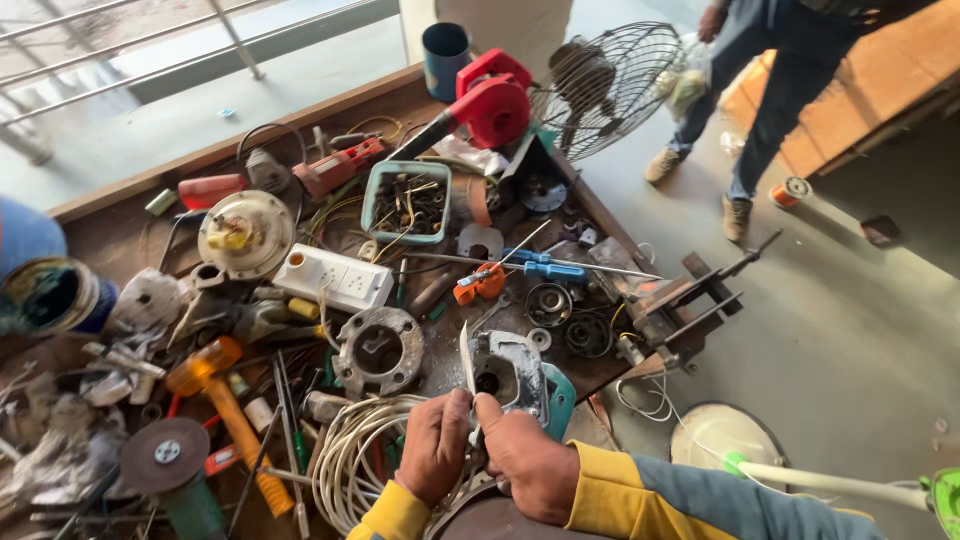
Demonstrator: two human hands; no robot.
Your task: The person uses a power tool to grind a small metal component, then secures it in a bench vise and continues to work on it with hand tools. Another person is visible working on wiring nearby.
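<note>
Grey metal motor housing (508,372) with a teal plastic part, at the near edge of the worktop (110,235), right in front of the person. Looks half taken apart: shell open, round hole showing, no cover on. Hard to tell how much is left to do, but lots of loose parts lying all around the housing.

Left hand (432,447) and right hand (527,462) close together just below the housing. Fingers of both hands curled and pinched on a thin flat metal strip (466,362) that sticks up beside the housing. Fingers nearly closed, thumbs touching.

Left of the housing: a round grey metal ring plate (379,349) and a coil of white wire (352,450). Farther left, an orange-handled tool (228,400) and a dark grinding disc (165,452).

Behind the housing: an orange screwdriver (480,282), a blue screwdriver (548,268), a white socket box (334,278).

Containers: a pale green plastic tub (407,202) well behind the housing, full of dark screws, bolts and small metal bits. A dark blue cup (445,58) at the far edge; cannot see what is inside. A paint tin (52,296) far to the left, with blue-green paint smeared inside.

Also far behind the housing: a red blower (487,100) and a wire fan guard (612,85). Another person's legs (765,100) standing on the floor past the worktop.
</note>
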